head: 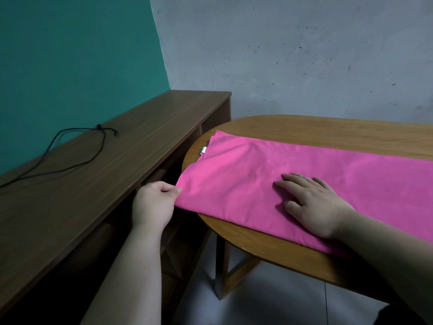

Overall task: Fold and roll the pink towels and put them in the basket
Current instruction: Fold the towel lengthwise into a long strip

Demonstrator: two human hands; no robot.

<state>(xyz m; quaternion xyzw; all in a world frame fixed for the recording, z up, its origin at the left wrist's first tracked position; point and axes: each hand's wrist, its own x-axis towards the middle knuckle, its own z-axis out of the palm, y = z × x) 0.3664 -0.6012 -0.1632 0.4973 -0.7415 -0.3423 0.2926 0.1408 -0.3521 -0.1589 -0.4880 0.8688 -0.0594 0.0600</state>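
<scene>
Your left hand [152,202] is nearest, reaching in over the gap beside the table [304,127]. Its thumb and forefinger pinch the near left corner of the towel [246,165], just where that corner pokes past the table's rounded end. Your right hand [314,205] lies flat on the towel further right, fingers straight and slightly spread, pressing the cloth down and gripping nothing. The towel lies on the table as a long folded band that runs off to the right out of view. At its left end the layers do not quite match: a lower edge and a small white tag [203,150] show along the far side. I judge that you are at the close of the folding step, since the band looks narrow enough to roll but no roll is begun. The next move calls for squaring that left end first, drawing the pinched corner taut against the pressing hand so the layers line up. Then turn the end over on itself tightly, both hands working across its width so the roll does not cone. The cloth looks thin and smooth, so a loose start would likely unwind. No basket is in view; you will have to find it once the roll is made. The sideboard [117,160] to the left carries a black cable [77,148].
</scene>
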